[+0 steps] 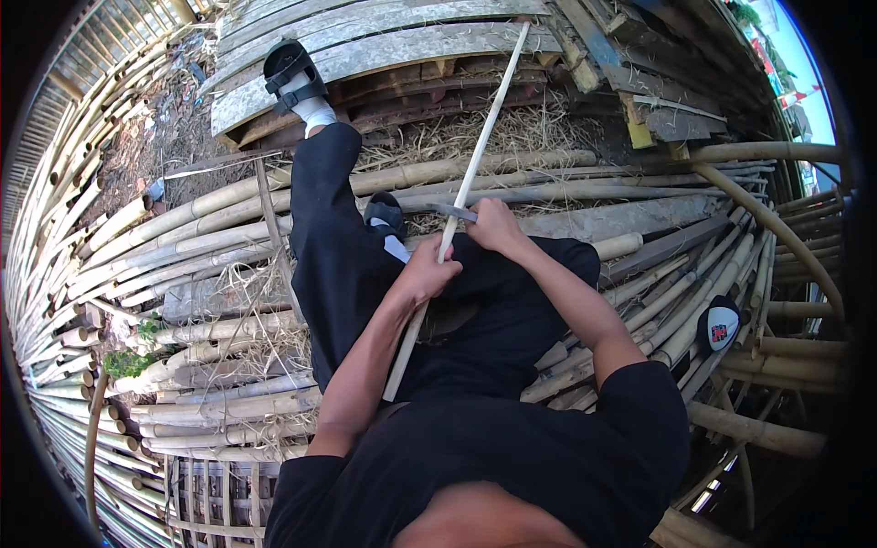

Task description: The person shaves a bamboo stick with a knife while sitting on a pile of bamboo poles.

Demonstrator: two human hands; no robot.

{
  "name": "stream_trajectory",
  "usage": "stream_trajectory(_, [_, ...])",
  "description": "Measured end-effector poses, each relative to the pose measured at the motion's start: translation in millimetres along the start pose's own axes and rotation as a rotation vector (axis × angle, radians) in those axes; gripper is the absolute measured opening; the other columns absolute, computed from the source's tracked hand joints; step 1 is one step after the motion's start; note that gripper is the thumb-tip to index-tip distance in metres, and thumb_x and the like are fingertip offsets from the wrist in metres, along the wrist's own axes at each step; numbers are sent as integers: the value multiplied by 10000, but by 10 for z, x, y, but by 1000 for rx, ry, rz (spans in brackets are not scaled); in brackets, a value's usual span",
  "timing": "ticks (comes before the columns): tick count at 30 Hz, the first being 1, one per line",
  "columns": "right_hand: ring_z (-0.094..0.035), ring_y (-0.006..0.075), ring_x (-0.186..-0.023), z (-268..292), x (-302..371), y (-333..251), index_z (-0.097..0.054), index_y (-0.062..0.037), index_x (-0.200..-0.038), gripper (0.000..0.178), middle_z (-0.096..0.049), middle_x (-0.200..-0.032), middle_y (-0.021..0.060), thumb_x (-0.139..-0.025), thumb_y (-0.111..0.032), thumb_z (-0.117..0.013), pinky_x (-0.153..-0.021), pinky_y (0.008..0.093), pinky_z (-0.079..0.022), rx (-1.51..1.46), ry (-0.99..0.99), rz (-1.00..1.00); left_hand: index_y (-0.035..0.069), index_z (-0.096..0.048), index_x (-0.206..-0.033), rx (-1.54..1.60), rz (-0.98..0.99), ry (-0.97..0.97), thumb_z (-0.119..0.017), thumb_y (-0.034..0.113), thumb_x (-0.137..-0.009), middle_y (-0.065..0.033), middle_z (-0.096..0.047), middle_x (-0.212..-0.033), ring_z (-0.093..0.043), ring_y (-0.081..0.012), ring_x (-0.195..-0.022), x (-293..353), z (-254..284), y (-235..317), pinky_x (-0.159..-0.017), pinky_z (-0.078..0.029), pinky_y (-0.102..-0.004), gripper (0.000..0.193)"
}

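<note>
Your left hand [431,272] is closed around the pale strip [480,155], which slants across your lap; its near end lies by your waist and its far end reaches over the weathered boards [393,46]. Whether that end touches them cannot be told. Your right hand [494,226] is clamped on the handle of the knife [469,216], whose blade crosses the strip just beyond the left hand. The hands are near each other but apart. The step in hand appears to be shaving or trimming the strip; whether the edge is cutting at this moment cannot be confirmed. The next move calls for a firm left grip, a shallow blade angle and a controlled stroke directed away from the left fingers. Keep the strip clear of your dark trousers [324,201] wherever the edge travels.
</note>
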State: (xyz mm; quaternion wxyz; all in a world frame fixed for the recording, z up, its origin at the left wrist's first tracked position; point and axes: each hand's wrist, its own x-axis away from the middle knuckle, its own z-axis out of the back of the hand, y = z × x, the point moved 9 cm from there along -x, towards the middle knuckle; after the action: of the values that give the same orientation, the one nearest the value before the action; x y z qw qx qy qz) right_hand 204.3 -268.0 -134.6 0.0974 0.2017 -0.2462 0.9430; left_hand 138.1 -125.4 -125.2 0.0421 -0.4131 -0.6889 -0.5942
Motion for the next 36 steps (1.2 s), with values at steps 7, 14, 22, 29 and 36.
stream_trajectory(7, [-628, 421, -906, 661, -1149, 938, -655, 76, -874, 336, -635, -913, 306, -749, -228, -582, -795, 447, -500, -5, 231, -197, 131, -357, -805, 134, 92, -101, -576, -36, -769, 35, -354, -538, -317, -58, -365, 60, -86, -81, -325, -199, -241, 278])
stream_trajectory(14, [-619, 434, -903, 570, -748, 595, -665, 58, -855, 320, -631, -894, 306, -764, -238, -586, -814, 476, -488, 36, 176, -189, 84, -447, -773, -262, -140, 138, -614, 131, -839, 2, -437, -557, -420, -94, -440, -51, 140, 52, -393, -313, -288, 186])
stream_trajectory(22, [-631, 435, -825, -51, 211, -95, -663, 47, -809, 245, -636, -819, 286, -759, -186, -608, -764, 491, -518, 234, -55, 30, -61, -524, -881, -538, -235, 277, -430, 256, -971, -300, -579, -715, -563, -488, -744, 6, 103, 200, -648, -424, -521, 344])
stream_trajectory(29, [-632, 421, -877, 143, -307, 45, -668, 47, -861, 271, -647, -877, 277, -704, -171, -633, -795, 467, -515, 209, 17, -63, -42, -513, -887, -475, -162, 328, -420, 230, -975, -295, -572, -692, -562, -487, -725, 111, 185, 276, -632, -410, -541, 300])
stream_trajectory(36, [-607, 420, -986, 1117, -1258, 1227, -665, 46, -959, 365, -630, -1017, 284, -742, -232, -569, -858, 454, -485, 137, 310, -384, -42, -492, -892, -502, -231, 315, -420, 208, -973, -295, -565, -679, -564, -484, -703, 153, 173, 245, -619, -410, -544, 272])
